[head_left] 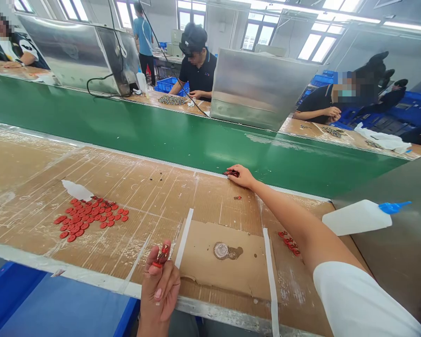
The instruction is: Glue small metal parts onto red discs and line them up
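My left hand (160, 285) is raised at the table's near edge, its fingers holding a small red part (157, 264) with metal bits. My right hand (241, 177) reaches to the far edge of the table, beside the green belt, with its fingers round a small bunch of dark red parts (232, 173). One red piece (237, 197) lies just below it. A pile of red discs (80, 216) is spread on the left. More red parts (289, 243) lie under my right forearm. Between the hands, a small round clear dish (221, 250) rests on taped cardboard (199, 262), next to a wet spot.
A white bottle with a blue nozzle (358, 218) lies at the right, by a metal panel (400, 224). The green belt (143, 126) runs across beyond the table (119, 187). Several people sit across it between metal panels. Blue bins (73, 299) stand at the lower left.
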Tool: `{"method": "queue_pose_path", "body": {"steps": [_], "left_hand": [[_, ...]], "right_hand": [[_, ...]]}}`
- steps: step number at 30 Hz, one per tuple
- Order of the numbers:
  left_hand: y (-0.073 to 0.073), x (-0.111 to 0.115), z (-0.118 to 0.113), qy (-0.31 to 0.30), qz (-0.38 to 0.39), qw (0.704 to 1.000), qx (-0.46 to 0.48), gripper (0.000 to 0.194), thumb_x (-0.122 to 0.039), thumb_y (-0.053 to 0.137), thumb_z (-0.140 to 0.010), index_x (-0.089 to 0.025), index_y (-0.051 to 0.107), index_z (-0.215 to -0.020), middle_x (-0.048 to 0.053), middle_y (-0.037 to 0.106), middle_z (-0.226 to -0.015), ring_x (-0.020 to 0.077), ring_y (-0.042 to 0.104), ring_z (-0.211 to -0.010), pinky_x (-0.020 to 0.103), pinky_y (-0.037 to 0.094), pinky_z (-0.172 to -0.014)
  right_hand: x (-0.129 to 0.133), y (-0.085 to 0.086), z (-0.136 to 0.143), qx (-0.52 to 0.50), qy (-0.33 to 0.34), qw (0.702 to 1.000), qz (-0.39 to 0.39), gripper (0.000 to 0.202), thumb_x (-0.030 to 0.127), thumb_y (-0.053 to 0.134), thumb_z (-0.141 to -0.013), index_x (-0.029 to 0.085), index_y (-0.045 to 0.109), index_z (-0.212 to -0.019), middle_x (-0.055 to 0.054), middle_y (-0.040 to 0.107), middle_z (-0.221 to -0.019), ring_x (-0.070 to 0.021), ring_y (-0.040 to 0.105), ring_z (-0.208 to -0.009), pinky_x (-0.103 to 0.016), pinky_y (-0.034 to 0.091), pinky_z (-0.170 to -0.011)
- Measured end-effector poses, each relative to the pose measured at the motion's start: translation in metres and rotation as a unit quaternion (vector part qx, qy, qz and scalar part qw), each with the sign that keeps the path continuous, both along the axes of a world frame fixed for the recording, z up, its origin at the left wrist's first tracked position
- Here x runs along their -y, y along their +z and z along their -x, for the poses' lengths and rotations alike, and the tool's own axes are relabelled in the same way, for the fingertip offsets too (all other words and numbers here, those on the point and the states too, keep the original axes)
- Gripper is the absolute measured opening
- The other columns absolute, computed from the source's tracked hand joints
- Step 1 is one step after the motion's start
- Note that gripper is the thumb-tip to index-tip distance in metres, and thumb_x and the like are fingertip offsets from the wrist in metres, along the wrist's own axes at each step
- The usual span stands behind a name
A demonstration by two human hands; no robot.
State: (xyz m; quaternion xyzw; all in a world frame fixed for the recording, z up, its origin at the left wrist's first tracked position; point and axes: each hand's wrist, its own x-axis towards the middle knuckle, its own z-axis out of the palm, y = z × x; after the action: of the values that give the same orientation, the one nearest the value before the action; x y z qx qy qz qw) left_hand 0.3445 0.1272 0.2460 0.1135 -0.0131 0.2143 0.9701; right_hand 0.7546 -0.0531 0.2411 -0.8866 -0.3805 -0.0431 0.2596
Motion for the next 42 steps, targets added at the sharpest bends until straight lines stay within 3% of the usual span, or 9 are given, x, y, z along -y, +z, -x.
{"method": "queue_pose_path", "body": {"steps": [5, 13, 17, 21, 24, 27, 34, 39, 42], "left_hand": [[0.003, 0.001, 0.004, -0.003, 0.001, 1.000, -0.005, 0.029, -0.015, 0.060, -0.086, -0.025, 0.067, -0.112, 0.009, 0.063, -0.126, -0.0045, 0.058, -0.043, -0.003, 0.043, -0.041], [0.002, -0.001, 0.005, -0.014, 0.001, 1.000, 0.021, 0.031, -0.014, 0.063, -0.084, -0.024, 0.066, -0.113, 0.009, 0.062, -0.128, -0.0041, 0.059, -0.045, -0.004, 0.042, -0.041], [-0.001, -0.004, 0.002, -0.006, -0.008, 1.000, 0.016, 0.030, -0.014, 0.064, -0.083, -0.022, 0.066, -0.112, 0.010, 0.063, -0.126, -0.0047, 0.058, -0.044, -0.005, 0.041, -0.041], [-0.002, -0.011, -0.009, 0.023, -0.032, 0.999, -0.002, 0.027, -0.014, 0.066, -0.082, -0.018, 0.067, -0.109, 0.012, 0.066, -0.122, -0.0050, 0.055, -0.042, -0.004, 0.039, -0.039], [-0.003, -0.018, -0.018, 0.040, -0.055, 0.998, -0.019, 0.026, -0.015, 0.066, -0.082, -0.017, 0.068, -0.107, 0.012, 0.066, -0.121, -0.0051, 0.053, -0.041, -0.002, 0.040, -0.038], [-0.005, -0.022, -0.023, 0.048, -0.052, 0.997, -0.026, 0.025, -0.017, 0.064, -0.084, -0.017, 0.066, -0.109, 0.013, 0.064, -0.124, -0.0051, 0.053, -0.043, 0.000, 0.041, -0.038], [-0.010, -0.026, -0.023, 0.023, 0.005, 1.000, 0.004, 0.029, -0.015, 0.038, -0.097, -0.017, 0.064, -0.111, 0.012, 0.062, -0.129, -0.0052, 0.056, -0.047, 0.000, 0.043, -0.041], [-0.010, -0.028, -0.024, 0.010, 0.025, 0.999, 0.018, 0.032, -0.017, 0.034, -0.098, -0.016, 0.063, -0.111, 0.011, 0.064, -0.125, -0.0049, 0.057, -0.048, 0.000, 0.043, -0.041], [-0.009, -0.028, -0.025, 0.008, 0.027, 0.999, 0.016, 0.032, -0.018, 0.034, -0.098, -0.017, 0.064, -0.110, 0.011, 0.063, -0.127, -0.0049, 0.056, -0.048, 0.000, 0.043, -0.041]], "right_hand": [[0.002, 0.015, 0.027, 0.008, 0.058, 0.998, 0.000, 0.043, 0.034, 0.065, -0.073, 0.019, 0.066, -0.114, -0.009, 0.066, -0.107, -0.0202, 0.062, -0.096, -0.034, 0.049, -0.089], [0.020, 0.032, 0.080, 0.038, 0.164, 0.986, 0.004, 0.044, 0.038, 0.058, -0.080, 0.023, 0.060, -0.121, -0.008, 0.067, -0.113, -0.0216, 0.062, -0.104, -0.036, 0.046, -0.096], [0.002, 0.038, 0.066, 0.067, 0.112, 0.991, -0.009, 0.044, 0.039, 0.047, -0.089, 0.021, 0.054, -0.129, -0.009, 0.061, -0.127, -0.0230, 0.054, -0.119, -0.039, 0.040, -0.105], [-0.044, 0.030, 0.033, 0.046, 0.083, 0.993, 0.072, 0.054, 0.043, 0.044, -0.091, 0.015, 0.046, -0.137, -0.014, 0.048, -0.141, -0.0255, 0.046, -0.130, -0.043, 0.035, -0.110], [-0.072, 0.019, 0.020, 0.045, 0.097, 0.990, 0.094, 0.048, 0.042, 0.047, -0.090, 0.017, 0.053, -0.131, -0.013, 0.052, -0.138, -0.0256, 0.048, -0.126, -0.042, 0.037, -0.107], [-0.081, 0.015, 0.017, 0.057, 0.110, 0.988, 0.098, 0.039, 0.038, 0.048, -0.090, 0.018, 0.061, -0.120, -0.013, 0.060, -0.124, -0.0246, 0.053, -0.117, -0.041, 0.040, -0.102], [-0.050, 0.028, 0.024, 0.042, 0.133, 0.983, 0.119, 0.021, 0.028, 0.052, -0.084, 0.016, 0.069, -0.086, -0.009, 0.068, -0.084, -0.0178, 0.060, -0.076, -0.030, 0.047, -0.073], [-0.019, 0.037, 0.050, 0.023, 0.178, 0.975, 0.133, 0.020, 0.034, 0.056, -0.083, 0.019, 0.071, -0.080, -0.003, 0.069, -0.076, -0.0146, 0.061, -0.071, -0.025, 0.045, -0.072], [-0.022, 0.043, 0.048, 0.032, 0.144, 0.983, 0.108, 0.032, 0.038, 0.045, -0.091, 0.020, 0.071, -0.089, -0.004, 0.072, -0.084, -0.0150, 0.063, -0.077, -0.026, 0.046, -0.077]]}}
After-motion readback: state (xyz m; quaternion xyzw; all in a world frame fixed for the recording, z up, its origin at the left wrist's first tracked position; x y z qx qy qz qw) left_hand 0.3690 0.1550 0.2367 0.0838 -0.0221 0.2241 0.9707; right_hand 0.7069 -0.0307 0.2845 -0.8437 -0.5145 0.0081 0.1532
